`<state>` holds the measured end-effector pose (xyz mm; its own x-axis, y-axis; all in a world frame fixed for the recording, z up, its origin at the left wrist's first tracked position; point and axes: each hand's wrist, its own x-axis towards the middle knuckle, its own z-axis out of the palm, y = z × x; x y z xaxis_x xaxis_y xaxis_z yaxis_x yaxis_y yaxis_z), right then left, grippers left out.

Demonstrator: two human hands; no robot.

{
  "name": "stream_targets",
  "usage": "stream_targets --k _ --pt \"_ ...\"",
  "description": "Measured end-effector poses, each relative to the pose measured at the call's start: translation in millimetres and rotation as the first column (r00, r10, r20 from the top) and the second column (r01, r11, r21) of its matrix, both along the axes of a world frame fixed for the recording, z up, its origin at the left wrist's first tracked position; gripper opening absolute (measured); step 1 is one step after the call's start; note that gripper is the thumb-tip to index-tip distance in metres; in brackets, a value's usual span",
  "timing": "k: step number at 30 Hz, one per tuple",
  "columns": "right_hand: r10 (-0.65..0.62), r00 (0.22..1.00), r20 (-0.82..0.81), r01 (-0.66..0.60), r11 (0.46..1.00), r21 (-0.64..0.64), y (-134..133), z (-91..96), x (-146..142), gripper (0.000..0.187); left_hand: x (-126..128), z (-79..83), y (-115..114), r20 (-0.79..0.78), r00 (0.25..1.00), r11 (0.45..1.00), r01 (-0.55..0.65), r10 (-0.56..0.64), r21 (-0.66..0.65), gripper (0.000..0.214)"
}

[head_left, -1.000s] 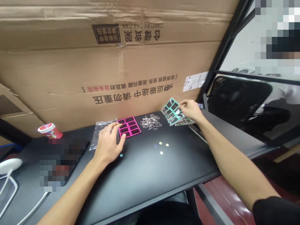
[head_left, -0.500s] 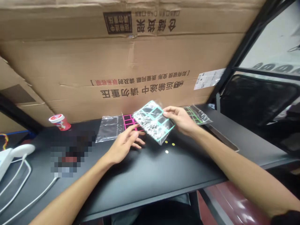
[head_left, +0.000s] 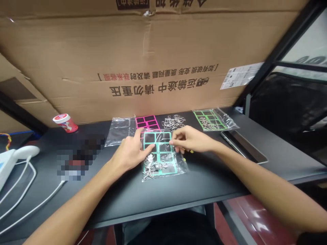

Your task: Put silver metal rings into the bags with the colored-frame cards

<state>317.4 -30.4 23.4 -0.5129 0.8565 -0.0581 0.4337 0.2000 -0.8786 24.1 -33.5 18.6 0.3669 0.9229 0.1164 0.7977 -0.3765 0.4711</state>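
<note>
A clear plastic bag holding a teal grid frame (head_left: 163,160) and several metal rings lies flat on the black desk (head_left: 178,190) in front of me. My left hand (head_left: 130,153) grips its left top edge, fingers on the bag. My right hand (head_left: 189,140) pinches the bag's right top corner. Behind it lie a pink grid frame (head_left: 148,121), a loose pile of metal rings (head_left: 173,121) and an empty clear bag (head_left: 120,131). A second bag with a green grid frame (head_left: 212,119) lies at the back right.
A large cardboard sheet (head_left: 153,61) stands along the desk's back edge. A red-and-white cup (head_left: 65,123) lies at the back left. White cables and a white device (head_left: 15,163) sit at the far left. A flat dark tablet (head_left: 242,146) lies on the right.
My right hand carried the teal-frame bag from the back right over the desk and laid it flat in front of me. My left hand left the pink frame and took the bag's left edge.
</note>
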Motion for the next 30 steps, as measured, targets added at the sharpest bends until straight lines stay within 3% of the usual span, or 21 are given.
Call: stream_targets --k 3,5,7,9,11,13,16,19,22,25,30 --pt "0.01 0.988 -0.156 -0.025 0.995 -0.094 4 -5.7 -3 0.029 -1 7.7 0 -0.142 0.981 0.982 -0.111 0.133 0.154 0.079" --pt "-0.035 0.959 -0.281 -0.023 0.979 -0.201 6 -9.5 -5 0.03 -2 12.9 0 -0.147 0.974 0.958 -0.13 0.171 0.257 0.078" --pt "-0.093 0.921 -0.378 -0.023 0.957 -0.29 7 -12.0 -5 0.027 -4 16.0 0 -0.12 0.992 0.955 -0.009 0.047 0.296 0.07" --pt "-0.05 0.911 -0.409 -0.082 0.951 -0.299 7 -12.4 -3 0.02 -5 15.6 -1 -0.098 0.979 0.952 0.198 -0.179 0.234 0.061" --pt "0.111 0.926 -0.361 -0.2 0.955 -0.22 6 -10.9 0 0.019 -4 11.4 -2 -0.074 0.941 0.929 0.338 -0.33 0.153 0.056" --pt "0.298 0.924 -0.241 -0.331 0.937 -0.11 5 -9.0 2 0.026 -4 5.0 -1 -0.034 0.916 0.91 0.402 -0.401 0.097 0.053" --pt "0.431 0.898 -0.087 -0.43 0.902 0.037 4 -8.9 3 0.04 -3 -3.7 2 0.046 0.885 0.886 0.461 -0.463 0.048 0.044" --pt "0.45 0.893 0.012 -0.445 0.878 0.176 3 -11.0 0 0.047 -4 -8.1 5 0.083 0.855 0.859 0.511 -0.512 0.036 0.033" --pt "0.42 0.902 0.097 -0.431 0.87 0.238 2 -11.8 -4 0.034 -3 -9.6 6 0.071 0.818 0.821 0.568 -0.57 0.053 0.017" --pt "0.382 0.912 0.15 -0.41 0.872 0.27 -1 -10.4 -7 0.015 -4 -7.8 6 0.027 0.809 0.808 0.583 -0.587 0.082 0.017" --pt "0.325 0.924 0.2 -0.378 0.855 0.356 -1 -4.9 1 0.013 -9 0.0 7 -0.072 0.836 0.821 0.549 -0.545 0.159 0.029"
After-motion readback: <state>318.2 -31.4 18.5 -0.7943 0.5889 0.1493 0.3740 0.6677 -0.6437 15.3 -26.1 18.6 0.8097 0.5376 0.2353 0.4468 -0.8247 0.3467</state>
